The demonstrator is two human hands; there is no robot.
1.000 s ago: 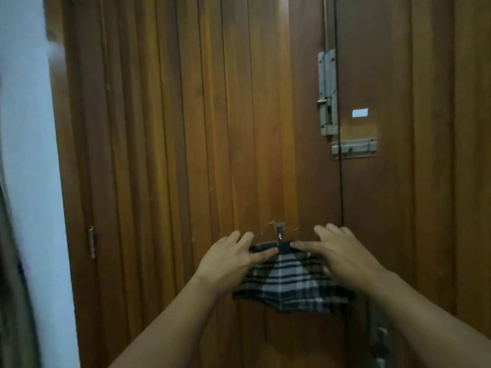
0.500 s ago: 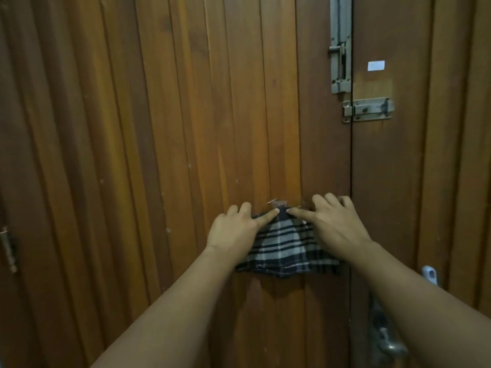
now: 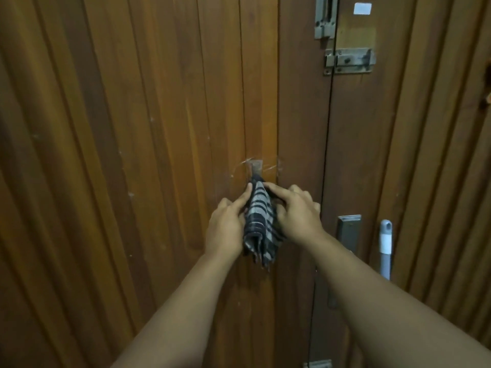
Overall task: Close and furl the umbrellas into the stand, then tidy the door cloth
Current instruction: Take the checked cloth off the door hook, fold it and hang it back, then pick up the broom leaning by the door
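the plaid door cloth [image 3: 259,221] hangs from a small hook [image 3: 256,167] on the wooden door [image 3: 159,155], gathered into a narrow bunch between both hands, its fringed lower end dangling free below them. the step in hand looks like the tidying of the cloth; no umbrellas or stand are in view, so that part cannot be judged from here.

to do it well, the top should stay seated on the hook while the folds are drawn evenly, so any pull is better made downward along the door, not outward, or the cloth may slip off. smoothing from the top toward the fringe would let the layers lie flat and hang straight.

the left hand [image 3: 225,224] is half curled, its forefinger stretched up along the cloth's left edge and touching it. the right hand [image 3: 295,213] is loosely bent, fingers laid over the cloth's upper right side and pressing it inward. both hands pinch the bunch from either side; neither is clenched. the door handle [image 3: 384,245] stands well to the right, untouched.
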